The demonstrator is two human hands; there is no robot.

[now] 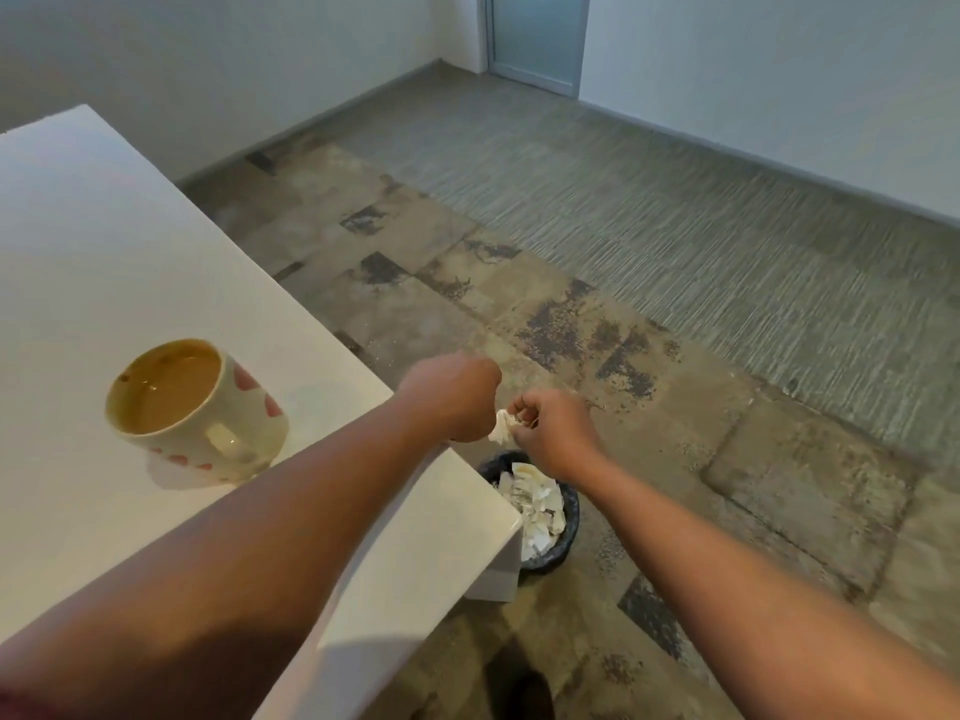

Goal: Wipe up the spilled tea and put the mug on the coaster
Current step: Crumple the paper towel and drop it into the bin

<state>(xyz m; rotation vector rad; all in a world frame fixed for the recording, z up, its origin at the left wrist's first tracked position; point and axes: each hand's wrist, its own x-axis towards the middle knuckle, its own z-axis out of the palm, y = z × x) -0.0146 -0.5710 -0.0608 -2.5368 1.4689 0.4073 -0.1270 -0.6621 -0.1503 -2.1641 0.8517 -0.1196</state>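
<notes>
Beyond table edge, both hands' grips pinch tissue, mug well left.

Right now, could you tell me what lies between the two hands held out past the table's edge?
In the head view, a crumpled white tissue sits between the left hand and right hand, above the waste bin.

White room with a worn floor

Pale walls meet a grey striped carpet bordered by stained, patchy tiles (blotched dark in places); a frosted door stands at the far corner, a white table at left.
</notes>
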